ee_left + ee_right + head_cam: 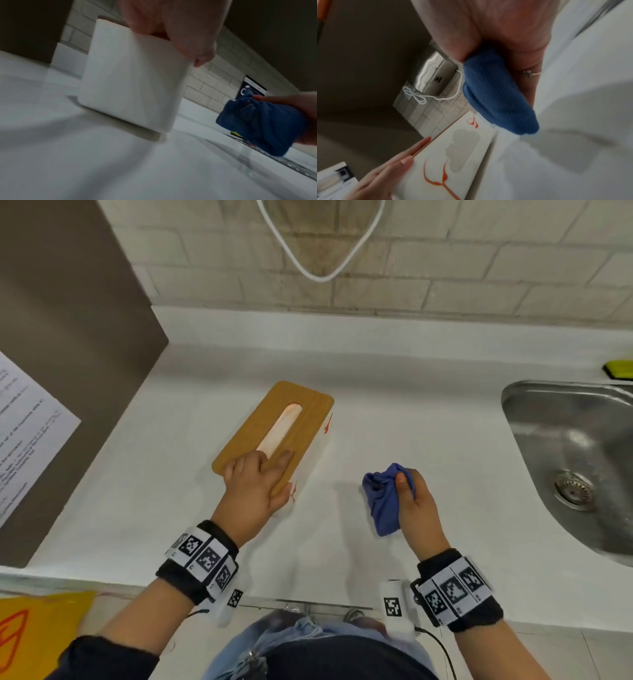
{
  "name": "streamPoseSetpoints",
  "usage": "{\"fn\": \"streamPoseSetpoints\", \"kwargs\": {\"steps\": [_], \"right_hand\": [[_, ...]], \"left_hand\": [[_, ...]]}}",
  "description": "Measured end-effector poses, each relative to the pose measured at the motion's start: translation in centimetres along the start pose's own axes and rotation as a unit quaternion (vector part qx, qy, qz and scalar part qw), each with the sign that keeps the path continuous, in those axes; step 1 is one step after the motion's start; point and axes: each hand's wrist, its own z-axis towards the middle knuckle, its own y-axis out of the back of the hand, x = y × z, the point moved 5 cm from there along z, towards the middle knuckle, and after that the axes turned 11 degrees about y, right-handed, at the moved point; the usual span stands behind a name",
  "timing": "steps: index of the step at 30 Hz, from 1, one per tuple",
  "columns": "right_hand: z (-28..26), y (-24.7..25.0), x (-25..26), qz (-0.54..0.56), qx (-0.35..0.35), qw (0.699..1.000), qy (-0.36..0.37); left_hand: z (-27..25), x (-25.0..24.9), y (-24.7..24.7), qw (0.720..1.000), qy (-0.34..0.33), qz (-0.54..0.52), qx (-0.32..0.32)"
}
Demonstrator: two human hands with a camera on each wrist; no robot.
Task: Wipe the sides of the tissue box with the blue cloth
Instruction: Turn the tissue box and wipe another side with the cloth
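Note:
The tissue box (301, 409) is white with a wooden slotted lid and lies slanted on the white counter (411, 419). My left hand (253, 487) rests flat on the near end of the lid, thumb against the upper edge of the right side. The left wrist view shows the box's plain white end (130, 81) under that hand (180, 27). My right hand (418, 505) grips the bunched blue cloth (385, 505) to the right of the box, apart from it. In the right wrist view the cloth (496, 94) hangs from my fist (505, 27) beside the box's orange-patterned side (453, 155).
A steel sink (534, 412) with a drain is set into the counter at the right, with a yellow-green sponge (616, 369) behind it. A dark panel (68, 337) bearing a printed sheet (30, 433) bounds the left. A white cord (318, 277) hangs on the tiled wall.

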Motion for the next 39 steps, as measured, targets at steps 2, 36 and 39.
{"fn": "streamPoseSetpoints", "kwargs": {"steps": [2, 36, 39], "right_hand": [[0.1, -0.5, 0.2, 0.03, -0.023, 0.999, -0.006], [-2.0, -6.1, -0.3, -0.199, 0.243, 0.948, 0.043], [-1.2, -4.0, -0.7, -0.092, 0.055, 0.991, -0.075]], "left_hand": [[0.4, 0.5, 0.8, 0.998, 0.012, -0.062, 0.0], [3.6, 3.7, 0.0, 0.929, 0.079, -0.355, 0.064], [3.4, 3.3, 0.1, 0.932, 0.059, -0.352, 0.061]]}}
